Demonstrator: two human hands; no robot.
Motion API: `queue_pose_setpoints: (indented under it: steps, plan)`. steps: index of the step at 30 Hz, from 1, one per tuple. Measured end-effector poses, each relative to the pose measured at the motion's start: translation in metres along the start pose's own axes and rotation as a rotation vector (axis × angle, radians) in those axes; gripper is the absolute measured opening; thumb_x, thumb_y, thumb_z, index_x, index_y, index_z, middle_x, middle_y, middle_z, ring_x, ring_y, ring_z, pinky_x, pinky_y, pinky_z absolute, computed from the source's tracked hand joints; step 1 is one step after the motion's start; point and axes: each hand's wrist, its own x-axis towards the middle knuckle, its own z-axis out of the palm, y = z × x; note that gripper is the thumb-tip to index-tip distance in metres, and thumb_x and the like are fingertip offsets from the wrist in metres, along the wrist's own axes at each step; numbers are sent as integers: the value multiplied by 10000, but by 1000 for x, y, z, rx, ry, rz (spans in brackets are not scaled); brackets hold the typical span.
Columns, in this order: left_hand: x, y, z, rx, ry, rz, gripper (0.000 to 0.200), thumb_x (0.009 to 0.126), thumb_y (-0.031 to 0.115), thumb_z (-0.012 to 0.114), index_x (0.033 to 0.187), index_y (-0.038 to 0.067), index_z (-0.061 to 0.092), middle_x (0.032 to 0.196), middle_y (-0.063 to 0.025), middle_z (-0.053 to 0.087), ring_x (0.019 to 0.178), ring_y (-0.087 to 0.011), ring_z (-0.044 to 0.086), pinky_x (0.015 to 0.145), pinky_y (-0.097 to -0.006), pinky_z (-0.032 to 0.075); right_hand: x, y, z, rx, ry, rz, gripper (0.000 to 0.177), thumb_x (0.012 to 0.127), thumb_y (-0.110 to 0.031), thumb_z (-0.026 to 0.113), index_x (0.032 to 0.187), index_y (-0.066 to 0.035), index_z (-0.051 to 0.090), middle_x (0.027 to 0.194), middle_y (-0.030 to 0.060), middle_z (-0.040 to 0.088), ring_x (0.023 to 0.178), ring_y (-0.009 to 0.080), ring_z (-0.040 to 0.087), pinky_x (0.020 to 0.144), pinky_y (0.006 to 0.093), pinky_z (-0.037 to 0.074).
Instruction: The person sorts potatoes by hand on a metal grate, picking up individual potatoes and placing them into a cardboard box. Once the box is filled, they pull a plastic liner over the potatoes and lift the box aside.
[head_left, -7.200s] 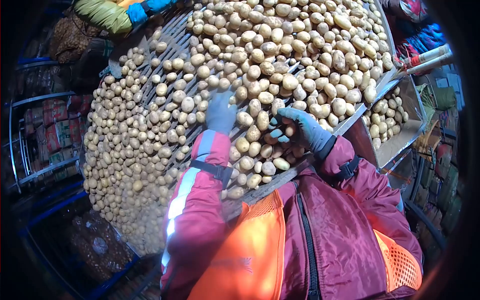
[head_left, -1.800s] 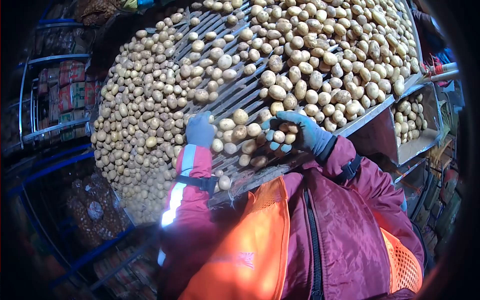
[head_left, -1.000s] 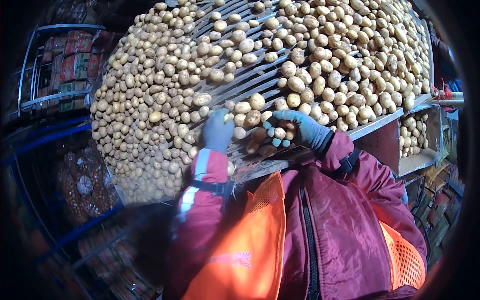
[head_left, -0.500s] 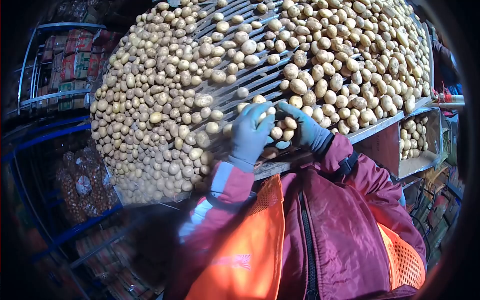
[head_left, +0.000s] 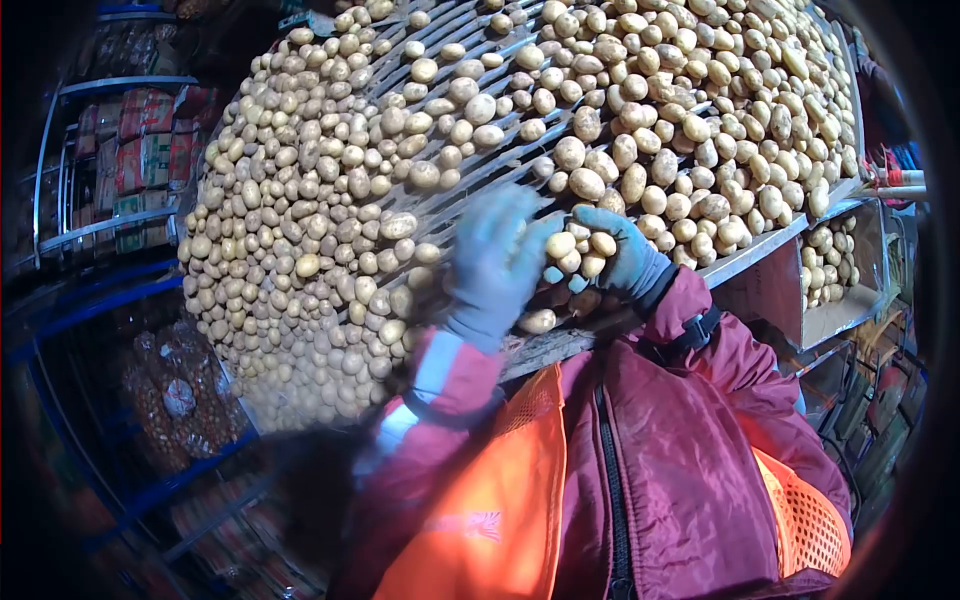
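Note:
My right hand (head_left: 628,255), in a grey-blue glove with teal fingertips, is cupped around several small potatoes (head_left: 581,247) near the front edge of the sorting table. Close beside it on the left, my left hand (head_left: 492,265) wears a matching glove and is smeared by motion. Its fingers point toward the held potatoes, and I cannot tell whether anything is in them. A loose potato (head_left: 537,321) lies just below, by the wooden front edge (head_left: 550,352). Under and beyond my hands run the slats (head_left: 490,165) of the table.
Small potatoes (head_left: 290,220) cover the left side of the table; larger ones (head_left: 720,110) are heaped on the right. At the right stands a box (head_left: 838,296) of potatoes. Shelves with red packages (head_left: 143,140) and a filled net bag (head_left: 175,390) are at the left.
My left hand has shifted slightly and blurred, with its fingers farther from the potatoes. More of the potatoes in my right hand show now. The view has moved a little.

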Motion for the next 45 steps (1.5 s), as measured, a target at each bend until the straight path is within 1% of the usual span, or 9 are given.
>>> queue_pose_setpoints:
  steps: [6, 7, 27, 30, 34, 36, 40, 42, 45]
  plan:
    - [40, -142, 16, 136, 33, -331, 444, 949, 304, 644, 1283, 12, 643, 1311, -239, 615, 1222, -378, 575, 1076, -458, 438, -20, -23, 3, -169, -83, -63, 417, 957, 28, 612, 1366, -28, 556, 1298, 159, 651, 1043, 254, 709, 770, 336, 629]
    - [44, -156, 25, 168, 35, -342, 439, 952, 328, 625, 1266, 23, 652, 1301, -241, 619, 1202, -386, 578, 1057, -466, 446, -19, -30, 19, -200, 41, -42, 531, 1047, -352, 456, 1398, 42, 520, 1216, 219, 677, 932, 313, 738, 681, 384, 642]
    - [51, -170, 61, 498, -122, -467, 386, 816, 343, 758, 996, 5, 709, 1035, -229, 687, 958, -371, 665, 845, -472, 525, -32, -49, 25, 160, -89, 41, 531, 984, -354, 542, 1334, 46, 562, 1174, 248, 671, 767, 303, 697, 522, 329, 589]
    - [48, -162, 37, 135, 35, -554, 342, 842, 260, 787, 1062, 10, 714, 957, -148, 714, 822, -243, 689, 767, -358, 547, -31, -45, 21, -178, 29, -72, 465, 1047, -308, 484, 1362, 24, 568, 1172, 149, 698, 778, 174, 683, 613, 268, 571]
    - [24, -225, 0, -100, 265, -587, 292, 867, 142, 796, 1049, -57, 683, 896, -59, 686, 778, -123, 602, 716, -279, 505, -31, -47, 26, -8, 19, -32, 438, 1017, -287, 519, 1300, 40, 588, 1125, 190, 685, 789, 250, 686, 641, 321, 602]
    - [38, -236, -14, -190, 291, -663, 305, 861, 149, 800, 1038, -67, 678, 900, -58, 684, 764, -120, 591, 697, -276, 492, -36, -50, 35, -144, 20, -56, 369, 1007, -137, 565, 1350, -5, 591, 1163, 92, 693, 832, 121, 662, 641, 213, 531]
    - [92, -245, 8, -193, 309, -786, 271, 821, 153, 806, 993, -32, 707, 887, -59, 670, 759, -130, 586, 698, -267, 497, -33, -47, 33, -40, 24, 8, 359, 1059, -248, 495, 1323, -34, 610, 1127, 78, 696, 801, 133, 660, 618, 237, 539]
    - [106, -235, 45, -780, 280, -735, 289, 844, 164, 792, 1060, -5, 700, 953, -53, 677, 793, -122, 599, 712, -251, 505, -35, -47, 38, -151, 103, -22, 349, 1062, -258, 484, 1303, -44, 618, 1112, 75, 696, 779, 138, 662, 601, 245, 540]
    - [93, -165, 39, -920, 267, -870, 355, 882, 145, 746, 1195, 4, 655, 1057, -70, 689, 900, -153, 652, 773, -283, 542, -32, -44, 41, -284, 197, -62, 343, 1064, -293, 469, 1255, -64, 638, 1054, 67, 702, 725, 147, 659, 562, 259, 533]
